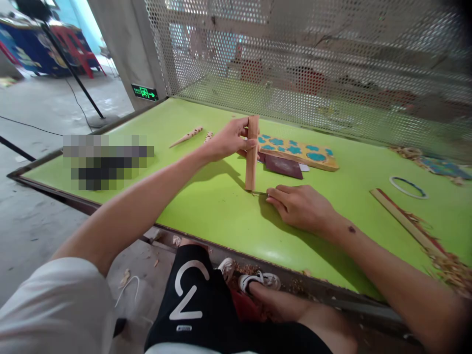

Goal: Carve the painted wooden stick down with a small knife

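My left hand (236,140) grips a flat wooden strip (251,167) by its upper part and holds it upright over the green tabletop. In my right hand (300,206) is a thin metal tool (260,193), pinched between thumb and fingers; most of it is hidden, so its exact kind does not show. The tool's tip is at the lower end of the strip; whether it touches is hard to tell. Behind the strip lies a yellow wooden board (295,149) with turquoise cloud-like patches. A dark red sheet (283,166), perhaps sandpaper, sits in front of it.
To the left lies a pointed wooden piece (188,136) with dark spots. On the right are a white ring (408,188), a long wooden strip (407,223) and wood shavings (453,273). A perforated metal screen (295,64) rises along the back of the green table (206,206).
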The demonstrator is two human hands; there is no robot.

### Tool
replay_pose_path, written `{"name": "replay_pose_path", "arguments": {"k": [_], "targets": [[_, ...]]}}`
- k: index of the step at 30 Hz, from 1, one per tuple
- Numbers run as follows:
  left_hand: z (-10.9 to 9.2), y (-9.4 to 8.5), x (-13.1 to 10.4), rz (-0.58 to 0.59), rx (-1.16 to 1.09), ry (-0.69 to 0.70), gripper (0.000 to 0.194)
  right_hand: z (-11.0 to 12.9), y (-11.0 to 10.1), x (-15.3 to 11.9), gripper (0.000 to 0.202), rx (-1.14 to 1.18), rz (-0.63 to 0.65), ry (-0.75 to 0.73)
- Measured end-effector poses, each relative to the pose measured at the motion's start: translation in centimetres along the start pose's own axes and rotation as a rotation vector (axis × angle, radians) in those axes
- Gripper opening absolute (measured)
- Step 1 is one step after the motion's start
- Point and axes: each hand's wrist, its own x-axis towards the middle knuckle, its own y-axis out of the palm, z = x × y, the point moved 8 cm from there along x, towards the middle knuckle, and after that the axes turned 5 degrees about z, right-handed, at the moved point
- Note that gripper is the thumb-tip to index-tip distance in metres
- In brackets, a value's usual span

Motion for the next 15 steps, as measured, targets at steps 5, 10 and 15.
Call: {"name": "replay_pose_path", "arguments": {"k": [5,10,15], "targets": [[-0.5,0.3,-0.4,0.101,-0.114,0.049,0.054,-2.9,-0.7,-1.0,0.036,0.193,-0.144,-0.044],[0.4,0.3,-0.3,0.123,-0.067,-0.002,0.065,-5.5,-2.5,-1.6,0.035,0.296,-0.269,0.053],[4.2,-0.5,0.0,0.032,-0.101,-0.236,0.065,-6.1,-2.5,-1.7,0.035,0.344,-0.273,0.096]]}}
